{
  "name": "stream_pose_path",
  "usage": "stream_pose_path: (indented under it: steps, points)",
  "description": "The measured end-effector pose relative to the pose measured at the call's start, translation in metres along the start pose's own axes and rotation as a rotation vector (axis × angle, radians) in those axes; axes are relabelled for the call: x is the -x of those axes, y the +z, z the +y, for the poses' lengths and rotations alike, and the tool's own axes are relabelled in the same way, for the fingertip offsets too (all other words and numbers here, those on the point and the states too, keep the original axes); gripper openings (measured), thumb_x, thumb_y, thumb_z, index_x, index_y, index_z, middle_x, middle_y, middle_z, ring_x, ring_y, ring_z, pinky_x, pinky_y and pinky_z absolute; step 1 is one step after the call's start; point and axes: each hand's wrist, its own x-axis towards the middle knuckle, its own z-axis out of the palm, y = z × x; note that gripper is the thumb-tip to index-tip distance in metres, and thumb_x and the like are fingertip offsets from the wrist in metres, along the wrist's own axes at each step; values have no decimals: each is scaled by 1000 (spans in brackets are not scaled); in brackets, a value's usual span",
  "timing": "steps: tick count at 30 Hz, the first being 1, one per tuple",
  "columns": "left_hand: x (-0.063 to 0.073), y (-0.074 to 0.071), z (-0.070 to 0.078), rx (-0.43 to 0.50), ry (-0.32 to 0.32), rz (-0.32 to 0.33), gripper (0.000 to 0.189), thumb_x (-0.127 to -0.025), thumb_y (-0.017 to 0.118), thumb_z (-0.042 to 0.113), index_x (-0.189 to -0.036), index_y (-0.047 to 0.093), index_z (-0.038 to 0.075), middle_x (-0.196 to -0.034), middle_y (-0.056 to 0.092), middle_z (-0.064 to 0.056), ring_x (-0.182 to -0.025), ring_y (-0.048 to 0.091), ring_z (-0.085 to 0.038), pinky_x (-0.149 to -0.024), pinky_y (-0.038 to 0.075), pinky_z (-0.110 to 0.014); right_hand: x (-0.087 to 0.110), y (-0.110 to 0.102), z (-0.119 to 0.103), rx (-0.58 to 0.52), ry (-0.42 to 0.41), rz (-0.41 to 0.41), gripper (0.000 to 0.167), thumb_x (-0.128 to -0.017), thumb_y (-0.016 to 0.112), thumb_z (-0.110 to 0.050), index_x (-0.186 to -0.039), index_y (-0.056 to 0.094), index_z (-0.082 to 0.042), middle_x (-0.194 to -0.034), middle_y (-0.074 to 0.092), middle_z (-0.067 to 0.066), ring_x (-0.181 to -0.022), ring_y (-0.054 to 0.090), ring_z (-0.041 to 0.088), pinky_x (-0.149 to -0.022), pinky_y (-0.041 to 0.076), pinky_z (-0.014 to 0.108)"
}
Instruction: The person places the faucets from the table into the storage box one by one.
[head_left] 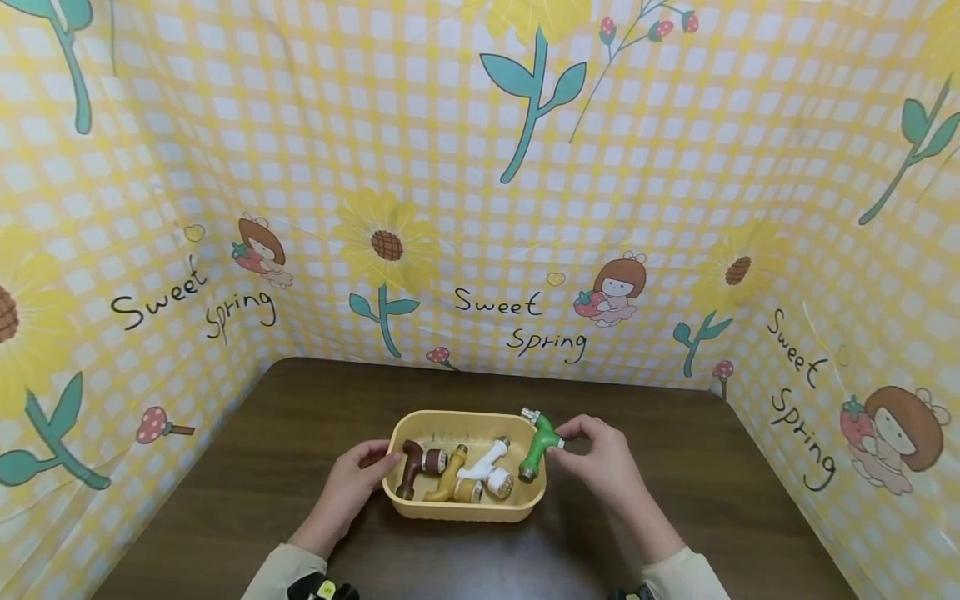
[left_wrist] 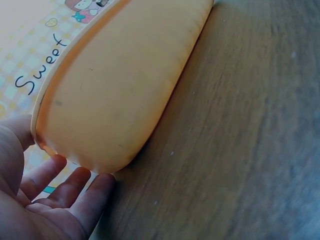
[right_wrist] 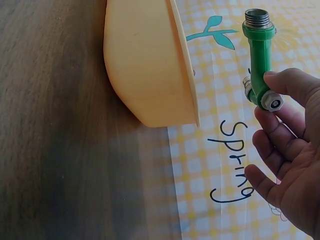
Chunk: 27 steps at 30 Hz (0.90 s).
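A yellow plastic basin sits on the table. My left hand grips its left end, the thumb over the rim and the fingers against the outer wall, as the left wrist view shows. Between thumb and fingertips, my right hand pinches a green water tap at its side, near a white fitting. In the right wrist view the green tap is held higher than the basin's rim, threaded metal end up in that picture. Inside the basin lie a brown tap, a yellow tap and a white tap.
The dark wooden table extends around the basin. A yellow checked cloth with flowers and lettering rises behind the table's far edge and along both sides.
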Motion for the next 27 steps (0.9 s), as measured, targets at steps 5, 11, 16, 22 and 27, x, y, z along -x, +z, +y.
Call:
stream_pose_path:
  steps: [5, 11, 16, 22, 27]
  points:
    - [1, 0, 1, 0, -5, -2, 45, -97, 73, 26, -133, 63, 1, -127, 67, -17, -107, 65, -17, -81, 60, -28, -7, 6, -1, 18, -9, -13, 21, -80, 89, -23, -93, 73, -24, -100, 69, -6, -102, 62, 16, -98, 48, 47]
    - [0, 0, 0, -10, -11, 6, 42, -98, 72, 25, -132, 63, 2, -126, 67, -16, -108, 65, -19, -81, 59, -27, -12, 13, -6, 10, -23, -37, 20, -81, 89, -25, -93, 73, -24, -98, 68, -6, -101, 63, 20, -95, 49, 49]
    - [-1, 0, 0, -11, -11, 7, 42, -98, 72, 25, -132, 64, 2, -126, 67, -16, -108, 65, -19, -80, 59, -27, -16, 18, -9, 48, -37, -46, 20, -81, 89, -27, -94, 73, -25, -97, 67, -7, -99, 63, 18, -91, 49, 43]
    - [0, 0, 0, -3, -7, -6, 44, -98, 72, 24, -134, 62, 0, -127, 66, -17, -108, 64, -18, -81, 59, -28, -21, 23, -12, 58, -48, -52, 20, -81, 88, -27, -93, 74, -24, -98, 68, -5, -102, 65, 25, -91, 50, 45]
    - [-1, 0, -1, -1, -14, 2, 44, -98, 72, 24, -133, 62, 0, -126, 67, -16, -107, 64, -17, -80, 59, -27, -25, 26, -16, 67, -51, -66, 20, -81, 89, -28, -93, 74, -24, -97, 67, -5, -97, 63, 20, -86, 51, 41]
